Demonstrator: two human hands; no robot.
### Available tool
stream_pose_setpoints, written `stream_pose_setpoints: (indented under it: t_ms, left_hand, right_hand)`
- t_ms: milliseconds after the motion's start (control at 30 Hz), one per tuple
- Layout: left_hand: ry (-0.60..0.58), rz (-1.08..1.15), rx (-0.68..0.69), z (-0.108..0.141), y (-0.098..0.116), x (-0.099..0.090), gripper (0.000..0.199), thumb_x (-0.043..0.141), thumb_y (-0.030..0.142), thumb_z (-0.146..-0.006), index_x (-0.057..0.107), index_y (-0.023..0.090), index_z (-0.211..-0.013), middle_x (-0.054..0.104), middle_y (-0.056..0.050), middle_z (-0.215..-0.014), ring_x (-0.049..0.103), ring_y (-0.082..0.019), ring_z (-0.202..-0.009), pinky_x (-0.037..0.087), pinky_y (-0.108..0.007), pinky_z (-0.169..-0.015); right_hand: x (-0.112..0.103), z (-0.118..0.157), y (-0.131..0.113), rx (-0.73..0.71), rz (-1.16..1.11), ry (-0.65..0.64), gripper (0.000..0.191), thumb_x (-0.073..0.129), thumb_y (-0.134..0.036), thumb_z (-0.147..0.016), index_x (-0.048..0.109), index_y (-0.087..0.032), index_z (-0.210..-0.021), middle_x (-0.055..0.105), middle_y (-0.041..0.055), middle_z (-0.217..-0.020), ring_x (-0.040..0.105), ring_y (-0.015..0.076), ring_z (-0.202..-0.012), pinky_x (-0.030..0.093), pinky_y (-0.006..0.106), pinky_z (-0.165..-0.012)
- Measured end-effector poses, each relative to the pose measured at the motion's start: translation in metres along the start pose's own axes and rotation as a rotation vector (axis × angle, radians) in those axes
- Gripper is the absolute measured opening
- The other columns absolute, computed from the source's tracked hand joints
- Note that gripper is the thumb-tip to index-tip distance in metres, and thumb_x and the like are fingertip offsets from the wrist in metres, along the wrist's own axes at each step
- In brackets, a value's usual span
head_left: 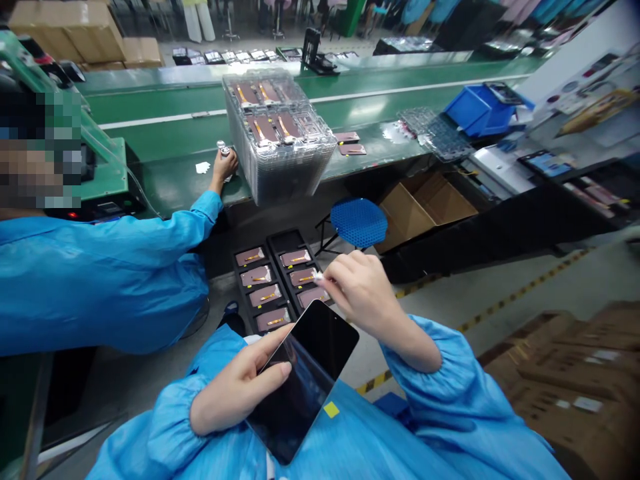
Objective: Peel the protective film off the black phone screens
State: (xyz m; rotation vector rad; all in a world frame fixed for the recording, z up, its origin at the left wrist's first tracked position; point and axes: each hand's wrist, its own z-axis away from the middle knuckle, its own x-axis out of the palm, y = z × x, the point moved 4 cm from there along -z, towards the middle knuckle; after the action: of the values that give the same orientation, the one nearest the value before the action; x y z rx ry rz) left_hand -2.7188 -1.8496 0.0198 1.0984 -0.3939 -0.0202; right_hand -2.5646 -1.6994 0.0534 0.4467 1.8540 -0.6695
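My left hand (239, 381) grips a black glass-faced smartphone (303, 380) by its edge, with a small yellow label (331, 409) near its lower corner. My right hand (361, 293) pinches a small white wipe or swab (318, 275) just above a black tray (267, 277). That tray holds two columns of phone panels with orange flex strips, and the nearest panel (311, 297) lies right below my right fingers. The phone's lower edge hides part of the tray.
A co-worker in a blue sleeve (115, 280) reaches to the green conveyor (170, 140), hand (223, 167) on a small object. Stacked clear trays (277, 133) stand on the belt. Nearby are a blue stool (359, 222), an open cardboard box (425, 210) and a blue bin (477, 110).
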Motion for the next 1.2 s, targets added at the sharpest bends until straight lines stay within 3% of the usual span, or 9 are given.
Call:
stream_pose_setpoints:
  t_ms: [100,233,333,567,733,967,1200]
  left_hand:
    - [0.013,0.028,-0.022,-0.002,-0.001,0.000,0.059,0.059,0.041,-0.092,0.044,0.026,-0.148,0.041,-0.004,-0.155,0.038,-0.026,-0.143,0.028,-0.038,-0.121]
    - [0.020,0.039,-0.015,-0.003,-0.001,0.002,0.060,0.061,0.045,-0.090,0.048,0.025,-0.145,0.045,-0.005,-0.153,0.040,-0.027,-0.142,0.029,-0.038,-0.120]
    - [0.039,0.031,-0.020,-0.003,-0.002,0.001,0.061,0.061,0.045,-0.091,0.046,0.025,-0.147,0.044,-0.005,-0.154,0.038,-0.027,-0.144,0.028,-0.039,-0.121]
    - [-0.013,0.047,-0.010,-0.001,0.000,0.002,0.060,0.059,0.039,-0.093,0.041,0.027,-0.149,0.041,-0.005,-0.155,0.038,-0.027,-0.143,0.027,-0.040,-0.121]
    - [-0.009,0.096,-0.001,0.002,-0.002,0.002,0.057,0.059,0.037,-0.094,0.043,0.030,-0.148,0.044,-0.004,-0.154,0.041,-0.027,-0.141,0.029,-0.039,-0.119]
    - [-0.047,0.241,-0.025,0.002,-0.009,0.002,0.057,0.059,0.031,-0.094,0.043,0.030,-0.148,0.046,-0.005,-0.152,0.047,-0.029,-0.137,0.035,-0.042,-0.116]
    - [-0.042,0.244,-0.007,0.005,-0.007,0.004,0.055,0.061,0.030,-0.093,0.046,0.033,-0.145,0.049,-0.003,-0.150,0.048,-0.027,-0.137,0.035,-0.038,-0.115]
  right_hand:
    - [-0.008,-0.001,0.002,0.047,-0.120,0.081,0.025,0.056,-0.028,-0.096,0.055,-0.019,-0.073,0.060,0.0038,-0.072,0.049,0.0202,-0.072,0.031,0.035,-0.068]
    - [-0.002,0.000,-0.032,-0.196,-0.397,-0.132,0.019,0.051,-0.031,-0.099,0.060,-0.019,-0.087,0.064,0.0032,-0.084,0.052,0.0187,-0.081,0.035,0.033,-0.074]
    - [0.004,0.002,-0.043,-0.283,-0.381,-0.207,0.021,0.050,-0.031,-0.100,0.062,-0.019,-0.088,0.065,0.0031,-0.087,0.052,0.0192,-0.083,0.033,0.033,-0.074]
    - [0.003,0.000,-0.011,-0.100,-0.166,-0.076,0.024,0.050,-0.029,-0.099,0.060,-0.018,-0.080,0.065,0.0047,-0.080,0.049,0.0201,-0.078,0.032,0.036,-0.073]
    - [-0.004,0.004,0.002,0.022,-0.239,0.055,0.021,0.053,-0.029,-0.098,0.059,-0.020,-0.079,0.062,0.0037,-0.076,0.051,0.0196,-0.074,0.035,0.035,-0.070]
    - [-0.007,0.011,0.010,0.090,-0.406,0.032,0.021,0.056,-0.029,-0.096,0.059,-0.020,-0.078,0.061,0.0028,-0.072,0.053,0.0191,-0.072,0.039,0.034,-0.068]
    - [-0.007,0.019,0.014,0.105,-0.497,0.015,0.017,0.057,-0.027,-0.095,0.060,-0.021,-0.080,0.062,0.0021,-0.075,0.054,0.0180,-0.073,0.042,0.034,-0.069]
